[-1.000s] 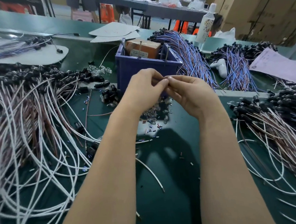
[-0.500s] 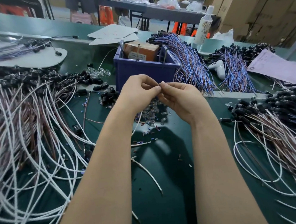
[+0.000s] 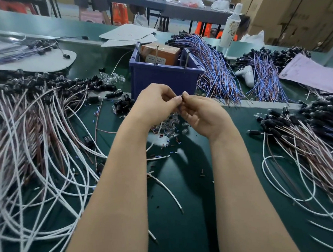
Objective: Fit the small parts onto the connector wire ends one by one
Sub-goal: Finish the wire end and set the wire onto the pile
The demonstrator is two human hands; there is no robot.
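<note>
Above the green bench [image 3: 197, 221] | left hand [image 3: 156, 104] and right hand [image 3: 202, 116] pinch one small black part [image 3: 183, 96] together | fitting underway; heaped wires [image 3: 35, 133] suggest many remain

This is a factory assembly workshop for wire harnesses. A long green table [image 3: 186, 212] is heaped with cut white and brown wires [image 3: 36, 153] ending in black connectors [image 3: 48, 82], and another such heap [image 3: 309, 156] lies to the right. Further back are 2 bundles of blue and brown wires [image 3: 213, 74], beside a blue plastic bin [image 3: 159, 81] that holds a cardboard box [image 3: 161, 52]. Small clear parts [image 3: 112, 78] and tiny coloured sleeves [image 3: 97, 112] are scattered over the table. Behind stand another work table [image 3: 184, 10] and stacked cardboard cartons [image 3: 301, 10]. A printed sheet [image 3: 310, 74] lies at the far right.
</note>
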